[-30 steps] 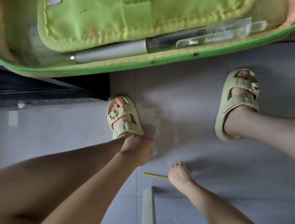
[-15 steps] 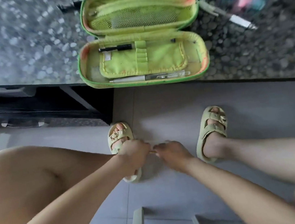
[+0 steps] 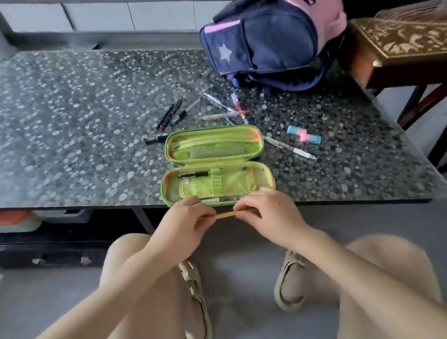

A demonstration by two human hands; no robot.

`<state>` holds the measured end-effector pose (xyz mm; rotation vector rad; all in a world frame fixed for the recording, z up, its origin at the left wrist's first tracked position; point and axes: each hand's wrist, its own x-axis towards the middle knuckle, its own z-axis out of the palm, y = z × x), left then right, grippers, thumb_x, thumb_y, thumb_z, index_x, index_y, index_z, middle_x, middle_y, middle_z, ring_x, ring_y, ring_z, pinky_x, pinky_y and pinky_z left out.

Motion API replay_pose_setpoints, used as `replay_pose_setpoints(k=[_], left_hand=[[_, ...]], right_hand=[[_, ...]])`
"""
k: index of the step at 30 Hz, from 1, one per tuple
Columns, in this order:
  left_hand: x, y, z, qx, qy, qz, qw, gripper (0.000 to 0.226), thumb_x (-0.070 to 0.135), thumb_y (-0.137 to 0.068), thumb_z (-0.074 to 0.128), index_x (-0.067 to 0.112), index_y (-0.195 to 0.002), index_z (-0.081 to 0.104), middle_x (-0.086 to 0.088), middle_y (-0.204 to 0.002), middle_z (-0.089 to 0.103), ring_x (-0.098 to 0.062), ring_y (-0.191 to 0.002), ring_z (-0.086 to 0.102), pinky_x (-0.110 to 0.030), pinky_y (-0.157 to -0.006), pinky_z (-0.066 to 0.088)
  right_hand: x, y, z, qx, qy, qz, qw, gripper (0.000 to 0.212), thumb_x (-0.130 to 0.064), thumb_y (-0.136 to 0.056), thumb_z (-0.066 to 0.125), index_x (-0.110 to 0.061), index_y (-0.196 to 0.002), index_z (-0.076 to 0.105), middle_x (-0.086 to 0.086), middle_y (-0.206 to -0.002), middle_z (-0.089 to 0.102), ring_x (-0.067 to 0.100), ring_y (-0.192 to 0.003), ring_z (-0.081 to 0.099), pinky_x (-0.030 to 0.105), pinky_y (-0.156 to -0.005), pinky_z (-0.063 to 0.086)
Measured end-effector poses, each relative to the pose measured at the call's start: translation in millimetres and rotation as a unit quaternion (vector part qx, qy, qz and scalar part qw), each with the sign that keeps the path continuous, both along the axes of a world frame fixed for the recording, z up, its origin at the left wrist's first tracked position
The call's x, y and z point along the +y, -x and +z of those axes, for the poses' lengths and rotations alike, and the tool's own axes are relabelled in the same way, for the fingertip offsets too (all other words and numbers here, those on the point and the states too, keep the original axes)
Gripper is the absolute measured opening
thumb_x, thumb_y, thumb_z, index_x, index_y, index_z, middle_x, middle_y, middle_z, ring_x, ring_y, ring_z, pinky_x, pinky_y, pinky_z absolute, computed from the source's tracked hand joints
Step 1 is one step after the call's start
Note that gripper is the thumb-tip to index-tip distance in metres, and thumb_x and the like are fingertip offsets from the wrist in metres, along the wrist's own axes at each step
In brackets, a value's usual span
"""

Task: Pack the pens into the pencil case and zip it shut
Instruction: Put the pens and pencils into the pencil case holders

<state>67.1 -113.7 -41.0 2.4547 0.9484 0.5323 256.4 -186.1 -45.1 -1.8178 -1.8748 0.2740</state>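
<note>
Both hands pinch one thin yellow pencil (image 3: 225, 215): the left hand (image 3: 184, 226) grips its left end, the right hand (image 3: 269, 214) its right end, level and crosswise. The open green pencil case (image 3: 215, 167) lies just beyond on the table (image 3: 67, 128), its long axis parallel to the pencil, near tray closest, both hands about equally near. Loose pens (image 3: 220, 112) lie scattered behind the case.
</note>
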Motion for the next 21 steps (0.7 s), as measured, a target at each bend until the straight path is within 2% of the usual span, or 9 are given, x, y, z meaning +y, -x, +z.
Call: replay_pose_setpoints(k=[2,4,7,12,14,16,21], left_hand=[[12.1,-1.0,16.5,-0.021,-0.021,0.019,0.999,0.011,0.013,-0.084,0.064,0.007,-0.092,0.07,-0.007,-0.084,0.06,-0.02,-0.078,0.054,-0.022,-0.069,0.037],[27.9,-1.8,28.7,-0.039,-0.03,0.045,0.998,0.009,0.008,-0.082,0.065,0.006,-0.09,0.069,-0.003,-0.082,0.059,-0.018,-0.077,0.052,-0.02,-0.064,0.036],[54.9,0.5,35.2,-0.049,-0.02,0.097,0.994,0.007,0.002,-0.079,0.066,0.005,-0.083,0.07,0.003,-0.081,0.055,-0.015,-0.074,0.052,-0.011,-0.061,0.035],[88.4,4.2,24.5,0.003,-0.024,0.104,0.994,0.011,0.0,-0.078,0.065,0.007,-0.079,0.073,-0.005,-0.081,0.064,-0.014,-0.076,0.049,-0.005,-0.063,0.03],[99.1,7.3,17.9,0.016,-0.022,0.105,0.994,0.01,0.002,-0.078,0.067,0.01,-0.08,0.073,-0.001,-0.079,0.06,-0.013,-0.077,0.049,-0.015,-0.062,0.035],[108.8,11.7,13.5,0.023,-0.016,0.103,0.994,0.011,0.004,-0.076,0.07,0.013,-0.079,0.073,0.005,-0.078,0.057,-0.015,-0.078,0.05,-0.026,-0.067,0.041],[124.7,20.4,6.3,0.058,-0.014,0.05,0.997,0.008,0.01,-0.072,0.076,0.016,-0.076,0.074,0.019,-0.07,0.049,-0.015,-0.073,0.051,-0.039,-0.074,0.05]], right_hand=[[7.1,-6.3,17.3,0.003,-0.03,-0.026,0.999,0.013,-0.026,-0.085,0.063,-0.02,-0.092,0.071,-0.006,-0.088,0.071,0.015,-0.083,0.058,0.027,-0.068,0.042],[17.0,-15.4,28.8,0.0,-0.038,-0.07,0.997,0.015,-0.025,-0.086,0.06,-0.02,-0.096,0.07,-0.005,-0.089,0.07,0.014,-0.082,0.059,0.026,-0.068,0.043],[34.4,-32.0,31.4,-0.021,-0.004,-0.126,0.992,0.016,-0.026,-0.087,0.058,-0.019,-0.097,0.069,-0.002,-0.093,0.069,0.019,-0.088,0.059,0.026,-0.068,0.039],[55.8,-43.4,22.7,-0.043,0.061,-0.122,0.99,0.018,-0.026,-0.088,0.056,-0.018,-0.098,0.068,-0.001,-0.099,0.067,0.022,-0.096,0.057,0.03,-0.076,0.043],[61.7,-43.9,19.9,-0.046,0.076,-0.119,0.989,0.018,-0.027,-0.089,0.055,-0.019,-0.099,0.068,-0.002,-0.101,0.067,0.021,-0.098,0.055,0.03,-0.077,0.043],[67.3,-41.9,16.5,-0.048,0.09,-0.111,0.989,0.019,-0.028,-0.09,0.054,-0.019,-0.101,0.067,-0.003,-0.103,0.066,0.02,-0.099,0.053,0.029,-0.079,0.042],[78.9,-36.1,9.1,-0.057,0.106,-0.095,0.988,0.02,-0.028,-0.091,0.052,-0.02,-0.102,0.067,-0.002,-0.105,0.065,0.02,-0.101,0.053,0.028,-0.082,0.041]])
